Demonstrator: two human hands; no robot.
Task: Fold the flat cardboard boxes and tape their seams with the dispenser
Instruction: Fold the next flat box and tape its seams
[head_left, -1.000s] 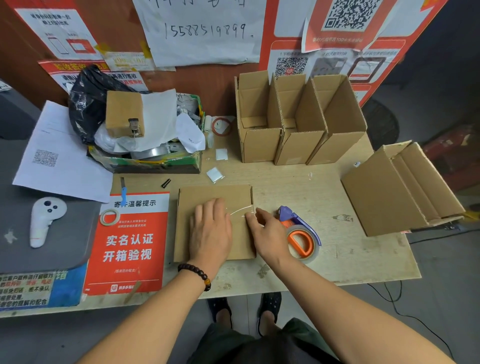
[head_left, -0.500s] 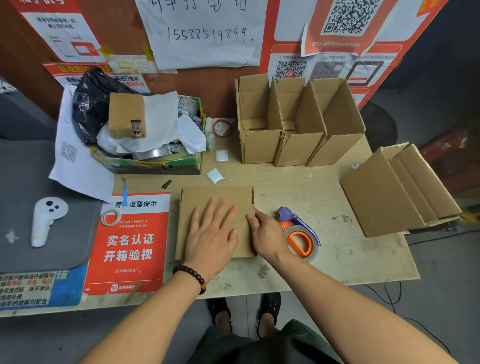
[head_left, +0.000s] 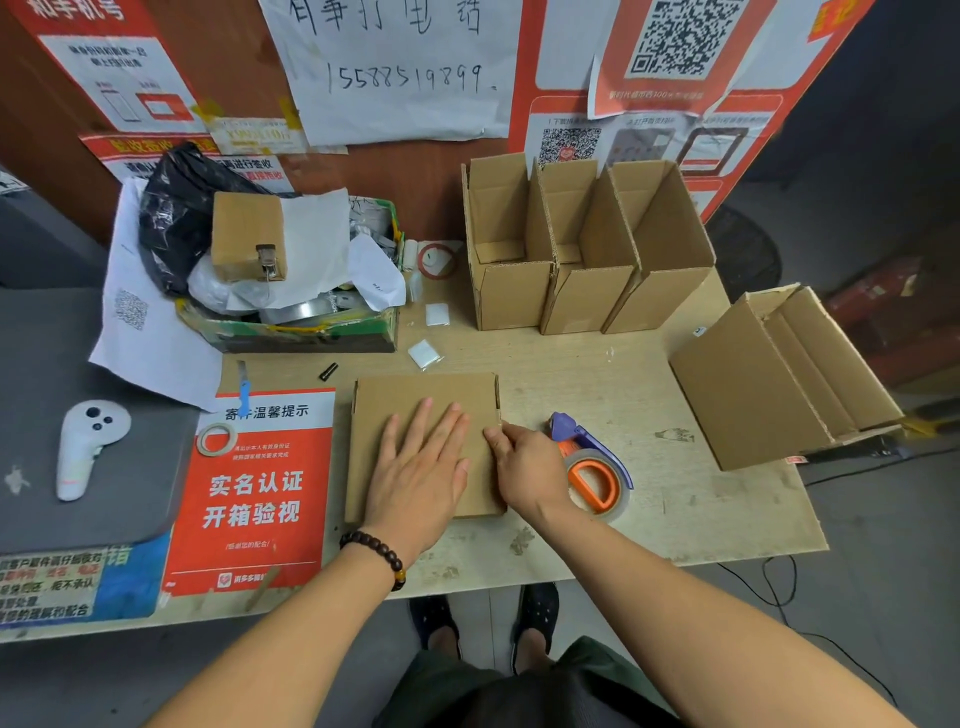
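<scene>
Box: the flat cardboard box (head_left: 415, 395) lies on the table (head_left: 649, 499), in front of the person.
Left hand: left hand (head_left: 422, 470) pressed flat on the box, fingers straight.
Right hand: right hand (head_left: 530, 467) at the box's right edge, fingers curled; a grip cannot be told.
Dispenser: tape dispenser (head_left: 592, 467) rests just beside that hand.
Risk: if the left hand's pressure eases, the box may slide; a crooked seam would take tape badly.
</scene>
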